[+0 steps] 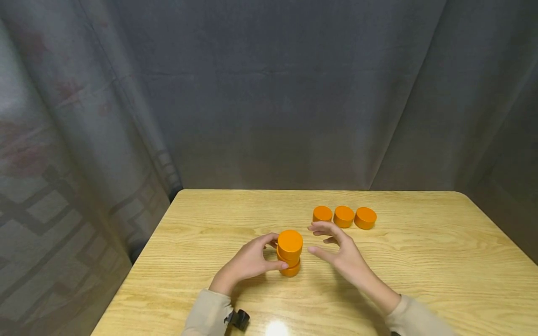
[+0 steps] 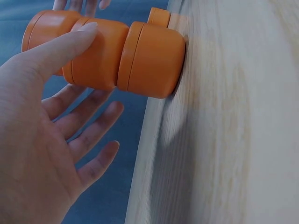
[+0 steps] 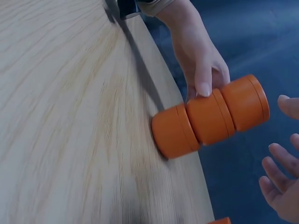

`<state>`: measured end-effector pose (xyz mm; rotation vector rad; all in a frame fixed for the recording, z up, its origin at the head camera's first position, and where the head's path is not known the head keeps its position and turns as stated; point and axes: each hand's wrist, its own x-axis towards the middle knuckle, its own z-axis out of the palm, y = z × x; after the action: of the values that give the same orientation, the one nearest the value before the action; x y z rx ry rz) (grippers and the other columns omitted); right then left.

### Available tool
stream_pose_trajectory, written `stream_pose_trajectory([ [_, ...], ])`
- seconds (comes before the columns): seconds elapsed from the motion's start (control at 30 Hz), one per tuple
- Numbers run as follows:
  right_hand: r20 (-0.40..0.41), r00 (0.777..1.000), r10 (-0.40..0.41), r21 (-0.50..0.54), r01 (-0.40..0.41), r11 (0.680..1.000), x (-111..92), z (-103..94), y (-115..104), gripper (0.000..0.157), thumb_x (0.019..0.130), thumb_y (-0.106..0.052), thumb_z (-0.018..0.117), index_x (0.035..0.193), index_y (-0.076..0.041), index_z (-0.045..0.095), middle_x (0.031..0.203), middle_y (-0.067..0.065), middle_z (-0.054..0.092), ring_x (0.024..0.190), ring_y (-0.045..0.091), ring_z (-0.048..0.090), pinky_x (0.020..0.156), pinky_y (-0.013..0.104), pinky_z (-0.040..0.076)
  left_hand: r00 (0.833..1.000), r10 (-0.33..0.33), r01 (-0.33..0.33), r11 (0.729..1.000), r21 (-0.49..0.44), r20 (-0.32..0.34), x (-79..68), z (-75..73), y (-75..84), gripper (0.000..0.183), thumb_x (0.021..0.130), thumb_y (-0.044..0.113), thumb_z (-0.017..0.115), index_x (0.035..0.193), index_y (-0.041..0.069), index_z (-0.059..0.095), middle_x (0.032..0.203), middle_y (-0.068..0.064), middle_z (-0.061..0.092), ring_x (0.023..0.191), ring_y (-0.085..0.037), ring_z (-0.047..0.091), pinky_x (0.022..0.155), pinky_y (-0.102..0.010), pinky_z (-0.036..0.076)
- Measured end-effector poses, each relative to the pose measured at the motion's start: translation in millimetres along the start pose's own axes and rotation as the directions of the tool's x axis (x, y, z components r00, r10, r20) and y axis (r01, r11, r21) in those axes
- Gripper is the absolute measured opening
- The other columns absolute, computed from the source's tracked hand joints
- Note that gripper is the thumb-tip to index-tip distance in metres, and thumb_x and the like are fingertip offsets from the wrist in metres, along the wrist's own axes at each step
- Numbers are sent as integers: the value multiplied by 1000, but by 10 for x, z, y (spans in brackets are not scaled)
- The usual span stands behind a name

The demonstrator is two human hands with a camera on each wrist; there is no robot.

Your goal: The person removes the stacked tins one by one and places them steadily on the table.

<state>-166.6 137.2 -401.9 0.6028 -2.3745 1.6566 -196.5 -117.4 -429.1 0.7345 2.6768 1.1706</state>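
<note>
Left hand (image 1: 252,259): grips the middle cylinder (image 3: 211,117) of the orange stack (image 1: 290,253), thumb on the near side, fingers reaching round the far side.
Right hand (image 1: 343,254): relaxed, fingers parted, gripping nothing, just right of the stack.
Orange stack: three cylinders, one atop another, upright, near middle of the tabletop (image 1: 210,219).
Far row (image 1: 344,217): three matching cylinders, side by side, right of the stack.
Progress, as judged: three stacked; three in the far row left unstacked.
</note>
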Motion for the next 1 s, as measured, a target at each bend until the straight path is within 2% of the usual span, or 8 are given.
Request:
stream_pose_trajectory([
  [0.27, 22, 1000, 3, 15, -3, 1000, 53, 105, -42, 47, 86, -11, 78, 129, -9, 57, 125, 7, 63, 115, 33, 55, 93, 42, 46, 1000, -7, 7, 1000, -10, 3, -2, 4, -16, 62, 81, 45, 81, 133, 21, 58, 114, 11, 62, 107, -15, 58, 95, -46, 46],
  [0.77, 68, 997, 29, 19, -30, 999, 93, 219, -13, 52, 83, -14, 80, 130, -9, 58, 127, 6, 63, 116, 34, 55, 93, 49, 42, 1000, -21, 21, 1000, -22, 0, 1, 20, -23, 62, 80, 48, 80, 132, 23, 59, 114, 13, 62, 108, -14, 58, 95, -46, 46],
  [1.0, 91, 994, 67, 19, -69, 997, 96, 255, -24, 56, 83, -17, 81, 132, -5, 56, 128, 6, 62, 115, 28, 55, 94, 46, 43, 1000, -25, 25, 999, -34, 0, -3, 18, -13, 61, 80, 47, 80, 132, 23, 59, 113, 13, 62, 107, -15, 58, 94, -46, 46],
])
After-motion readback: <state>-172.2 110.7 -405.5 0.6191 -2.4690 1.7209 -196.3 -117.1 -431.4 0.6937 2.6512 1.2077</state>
